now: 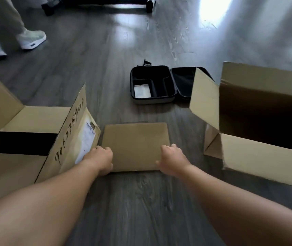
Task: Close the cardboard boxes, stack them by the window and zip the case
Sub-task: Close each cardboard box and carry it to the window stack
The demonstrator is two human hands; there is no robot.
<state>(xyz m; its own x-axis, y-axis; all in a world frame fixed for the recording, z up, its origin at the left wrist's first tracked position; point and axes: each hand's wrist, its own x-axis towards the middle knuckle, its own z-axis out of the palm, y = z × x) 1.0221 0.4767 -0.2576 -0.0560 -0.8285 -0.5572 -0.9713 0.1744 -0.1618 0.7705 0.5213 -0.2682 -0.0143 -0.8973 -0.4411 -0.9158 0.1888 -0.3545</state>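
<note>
A small closed cardboard box (135, 142) lies flat on the floor in front of me. My left hand (100, 158) grips its near left corner and my right hand (172, 159) grips its near right corner. To the left stands a large open cardboard box (26, 119) with raised flaps, a handwritten number and a white label. To the right stands another large open box (262, 125), its flaps up. Beyond the small box a black case (152, 86) lies unzipped and spread open on the floor, with a white sheet inside.
Dark wood-look floor (134, 201) all around. Another person's legs and white shoes (31, 39) stand at the far left. A black wheeled frame (97, 3) crosses the top. Bright glare from window light falls on the floor at the top right.
</note>
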